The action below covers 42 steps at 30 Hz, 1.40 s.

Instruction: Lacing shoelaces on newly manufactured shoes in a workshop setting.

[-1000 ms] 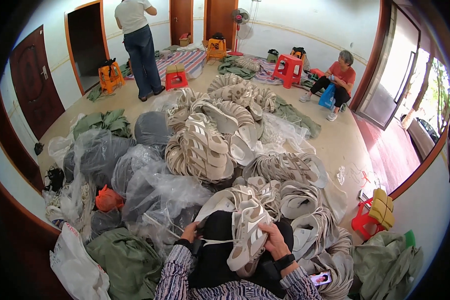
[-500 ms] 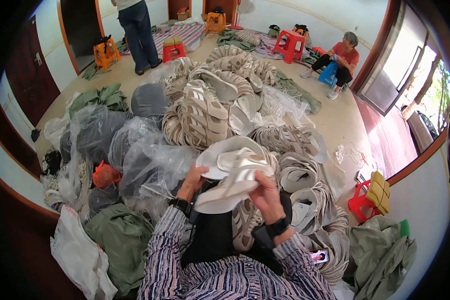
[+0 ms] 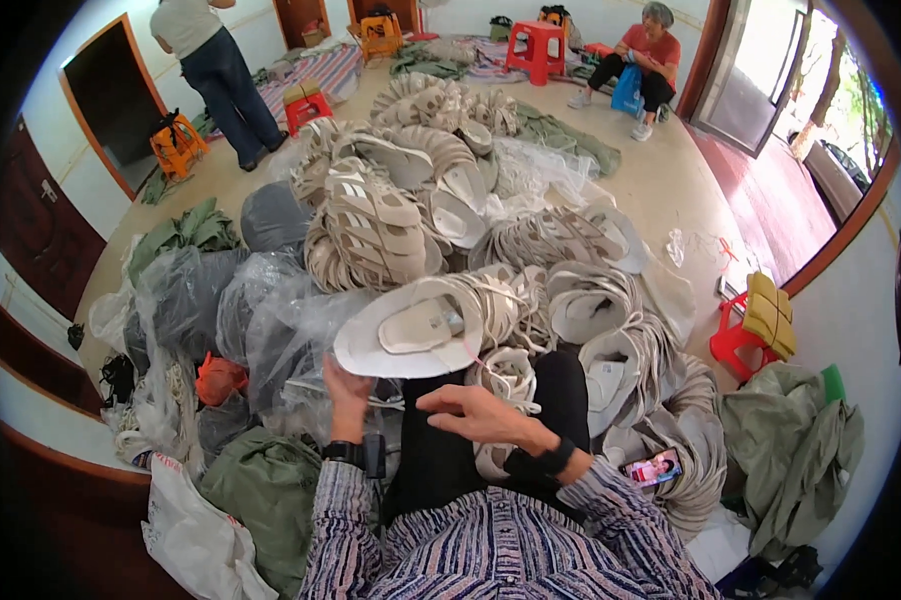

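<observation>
The room has a pale tan floor (image 3: 661, 190) and white walls (image 3: 66, 60) trimmed with dark red-brown wood. A dark open doorway (image 3: 111, 100) stands at the far left, with a closed brown door (image 3: 31, 240) nearer on the same wall. At the right, a wide open door (image 3: 761, 70) lets in bright daylight, and greenery (image 3: 851, 100) shows outside. Small plastic stools dot the floor: a red one (image 3: 536, 45) at the back, an orange one (image 3: 176, 145) by the doorway, another red one (image 3: 736, 340) at the right with a yellow cushion (image 3: 771, 315). A striped mat (image 3: 306, 75) lies at the far end.
</observation>
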Tool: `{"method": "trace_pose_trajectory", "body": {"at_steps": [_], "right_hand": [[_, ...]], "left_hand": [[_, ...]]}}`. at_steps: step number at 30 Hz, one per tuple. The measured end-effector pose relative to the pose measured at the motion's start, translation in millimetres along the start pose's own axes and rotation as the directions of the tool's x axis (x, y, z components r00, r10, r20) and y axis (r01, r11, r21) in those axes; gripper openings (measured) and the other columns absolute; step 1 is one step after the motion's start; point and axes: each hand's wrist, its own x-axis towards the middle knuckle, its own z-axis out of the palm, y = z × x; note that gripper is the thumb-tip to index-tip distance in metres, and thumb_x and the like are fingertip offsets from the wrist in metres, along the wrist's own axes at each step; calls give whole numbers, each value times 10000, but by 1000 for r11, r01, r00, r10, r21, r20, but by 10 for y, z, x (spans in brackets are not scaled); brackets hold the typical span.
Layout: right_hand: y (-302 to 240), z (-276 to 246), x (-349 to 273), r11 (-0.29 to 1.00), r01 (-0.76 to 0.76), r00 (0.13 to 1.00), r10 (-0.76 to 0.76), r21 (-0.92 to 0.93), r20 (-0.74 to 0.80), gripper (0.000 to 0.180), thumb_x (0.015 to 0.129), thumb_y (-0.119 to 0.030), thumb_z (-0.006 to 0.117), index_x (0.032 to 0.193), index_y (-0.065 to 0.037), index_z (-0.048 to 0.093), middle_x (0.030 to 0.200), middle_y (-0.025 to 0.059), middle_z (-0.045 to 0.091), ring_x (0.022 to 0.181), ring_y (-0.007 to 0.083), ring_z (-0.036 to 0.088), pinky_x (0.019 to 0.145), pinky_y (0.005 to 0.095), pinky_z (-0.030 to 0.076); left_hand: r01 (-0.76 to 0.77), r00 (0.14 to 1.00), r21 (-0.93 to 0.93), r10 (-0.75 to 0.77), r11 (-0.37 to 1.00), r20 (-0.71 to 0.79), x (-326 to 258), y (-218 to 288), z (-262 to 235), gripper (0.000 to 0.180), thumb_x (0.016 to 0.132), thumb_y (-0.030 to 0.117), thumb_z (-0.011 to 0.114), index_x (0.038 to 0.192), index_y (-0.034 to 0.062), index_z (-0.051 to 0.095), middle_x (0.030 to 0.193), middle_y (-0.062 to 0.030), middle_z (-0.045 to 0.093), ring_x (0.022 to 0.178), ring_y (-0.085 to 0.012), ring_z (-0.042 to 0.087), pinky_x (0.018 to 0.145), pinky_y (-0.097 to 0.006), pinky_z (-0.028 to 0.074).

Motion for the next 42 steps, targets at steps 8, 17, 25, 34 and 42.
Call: {"method": "trace_pose_trajectory", "body": {"at_steps": [8,17,25,34,42], "right_hand": [[-1416,-340,-1298,259,762,588,-662,594,-466,198,747,-79,663,848,84,614,974,238,595,862,257,594,808,336,442],[-1035,-519,-1561,583,773,604,-554,251,-573,164,746,-71,616,866,40,614,914,156,621,796,224,603,773,303,455],[610,-957,-843,986,46,676,90,163,-732,217,810,-20,558,1020,33,564,925,122,641,829,172,615,744,282,484],[1351,-628,-277,937,-300,776,132,-177,-617,415,783,-184,573,1123,51,536,1000,284,596,950,389,583,796,405,468],[1327,-646,-489,958,-225,810,81,-180,-580,366,762,-122,619,1100,11,571,988,150,603,857,210,600,748,310,488]], "left_hand": [[-730,396,437,197,-525,897,-533,-369,1007,318,841,185,572,1104,10,535,1123,-144,540,1071,-321,487,941,-431,336],[-688,567,486,19,-538,823,-332,-1038,1066,337,717,116,623,1041,42,566,1056,-133,559,1011,-305,506,888,-430,377],[-462,853,543,-185,-701,487,-743,-1563,1393,447,752,428,639,1011,63,621,1089,-157,569,1033,-322,528,896,-422,410],[-506,777,863,-436,-4,453,-154,-1045,928,212,732,223,681,803,34,616,1238,-136,529,993,-230,559,823,-303,437],[-255,720,962,-646,94,254,-139,-1051,869,217,732,130,700,921,41,640,1244,-104,469,961,-129,509,818,-259,409]]}}
